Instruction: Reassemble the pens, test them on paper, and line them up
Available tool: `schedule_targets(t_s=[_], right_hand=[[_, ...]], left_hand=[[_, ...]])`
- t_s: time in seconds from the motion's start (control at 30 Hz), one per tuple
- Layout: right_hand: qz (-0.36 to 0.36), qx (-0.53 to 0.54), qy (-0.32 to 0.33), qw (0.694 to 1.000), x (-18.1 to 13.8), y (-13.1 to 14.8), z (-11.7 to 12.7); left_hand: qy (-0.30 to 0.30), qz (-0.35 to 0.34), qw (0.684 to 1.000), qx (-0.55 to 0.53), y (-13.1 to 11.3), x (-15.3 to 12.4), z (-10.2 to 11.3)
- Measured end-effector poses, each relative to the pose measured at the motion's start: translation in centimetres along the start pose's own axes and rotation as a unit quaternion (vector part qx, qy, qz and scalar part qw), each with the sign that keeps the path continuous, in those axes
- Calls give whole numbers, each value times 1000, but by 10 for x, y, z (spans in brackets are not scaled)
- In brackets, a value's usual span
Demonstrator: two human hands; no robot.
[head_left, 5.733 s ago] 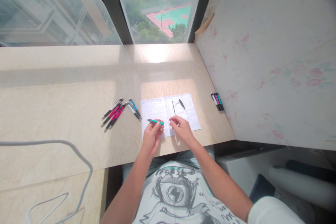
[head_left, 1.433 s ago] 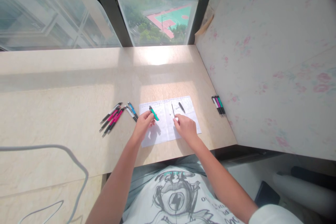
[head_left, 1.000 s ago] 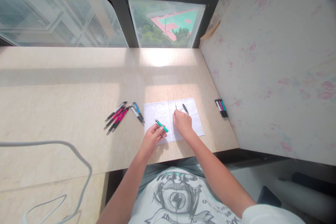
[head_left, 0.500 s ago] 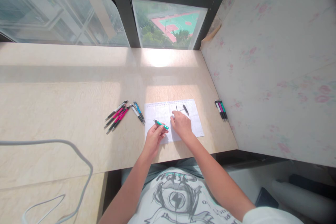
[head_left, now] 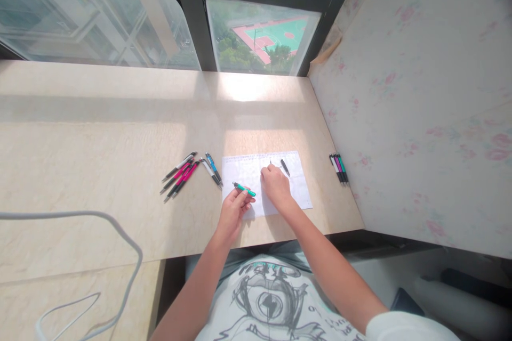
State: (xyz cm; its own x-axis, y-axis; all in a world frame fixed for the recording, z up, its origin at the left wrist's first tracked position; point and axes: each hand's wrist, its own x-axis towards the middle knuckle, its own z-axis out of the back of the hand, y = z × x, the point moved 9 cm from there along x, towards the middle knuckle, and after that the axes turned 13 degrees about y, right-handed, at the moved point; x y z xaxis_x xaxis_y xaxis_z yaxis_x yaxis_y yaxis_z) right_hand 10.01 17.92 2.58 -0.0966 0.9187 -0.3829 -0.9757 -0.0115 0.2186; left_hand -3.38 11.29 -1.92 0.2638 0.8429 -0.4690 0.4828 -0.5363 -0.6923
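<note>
The left hand [head_left: 237, 209] pinches the green pen [head_left: 244, 189] over the paper sheet's [head_left: 244, 168] left half. The right hand [head_left: 276, 182] curls at the sheet's middle — contents hidden; the black part [head_left: 285, 167] lies on its right half.

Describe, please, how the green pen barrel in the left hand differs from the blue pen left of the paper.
The green pen barrel is held in the left hand; the blue pen lies on the table. The blue pen has a dark grip at its near end; the green pen barrel shows none. Both have slim, brightly coloured bodies.
</note>
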Motion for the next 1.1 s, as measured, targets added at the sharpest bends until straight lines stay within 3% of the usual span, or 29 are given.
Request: schedule_targets(t_s=[0.2,0.33,0.5,0.57,0.77,0.93,1.1], right_hand=[[119,196,-60,971,-25,0,13],[145,293,-80,942,-46,-13,13],[114,504,-33,856,-58,-29,-3],[109,536,-28,837,-62,-30,-5],[112,472,-97,869,-74,-31,12],[155,424,-103,886,-81,-19,21],[154,397,-118,897,-84,-17,26]], left_hand=[[-9,-15,998,-61,2,1,-2],[-3,-12,994,-112,7,2,-8],[12,9,987,-160,16,3,-19],[15,14,985,-170,17,1,-23],[17,19,984,-177,22,-4,-34],[10,17,981,-195,27,-5,-36],[7,7,981,-193,24,-7,-37]])
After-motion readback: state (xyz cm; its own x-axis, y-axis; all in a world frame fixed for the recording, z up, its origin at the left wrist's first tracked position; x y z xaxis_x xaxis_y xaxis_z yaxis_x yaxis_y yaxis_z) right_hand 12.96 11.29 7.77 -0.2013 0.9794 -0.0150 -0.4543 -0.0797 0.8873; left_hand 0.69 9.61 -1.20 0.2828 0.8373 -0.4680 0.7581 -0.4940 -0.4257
